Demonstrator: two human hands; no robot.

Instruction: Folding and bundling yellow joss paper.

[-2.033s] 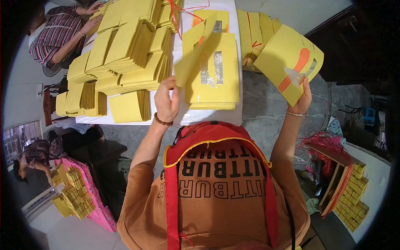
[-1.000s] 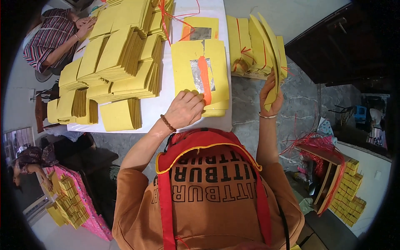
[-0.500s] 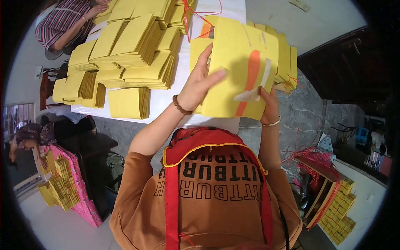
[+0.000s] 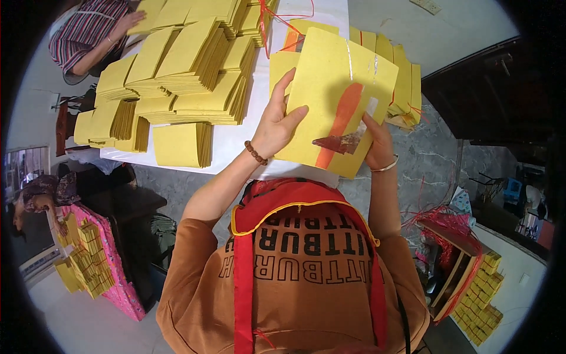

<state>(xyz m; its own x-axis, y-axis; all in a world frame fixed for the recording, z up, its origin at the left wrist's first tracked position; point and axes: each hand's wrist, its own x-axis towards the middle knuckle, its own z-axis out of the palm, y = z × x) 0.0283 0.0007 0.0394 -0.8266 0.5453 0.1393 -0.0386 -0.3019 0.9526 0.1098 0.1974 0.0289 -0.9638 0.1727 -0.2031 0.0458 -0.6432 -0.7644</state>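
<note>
Both my hands hold a yellow paper sheet (image 4: 321,71) tilted over the table's front edge. It bears an orange stripe and a shiny brownish patch, with thin silvery streaks near its top. My left hand (image 4: 280,121) grips its left edge, thumb on the face and fingers behind. My right hand (image 4: 379,144) pinches its lower right side, with the other fingers hidden behind. How many layers they hold, I cannot tell. Behind it, more yellow paper (image 4: 283,68) lies on the white-covered table (image 4: 259,97).
Folded yellow paper bundles (image 4: 188,56) are piled at the left of the table. Red string (image 4: 266,26) lies at the back. More yellow stacks (image 4: 407,79) stand to the right. A co-worker's hand (image 4: 127,23) touches paper at the far left. A wooden box with red string (image 4: 454,259) stands right.
The paper has turned clockwise, its lower end shifting left. Its patch has gone from whitish to dark brown. My left thumb has drawn back toward the edge. The co-worker's hand has moved.
</note>
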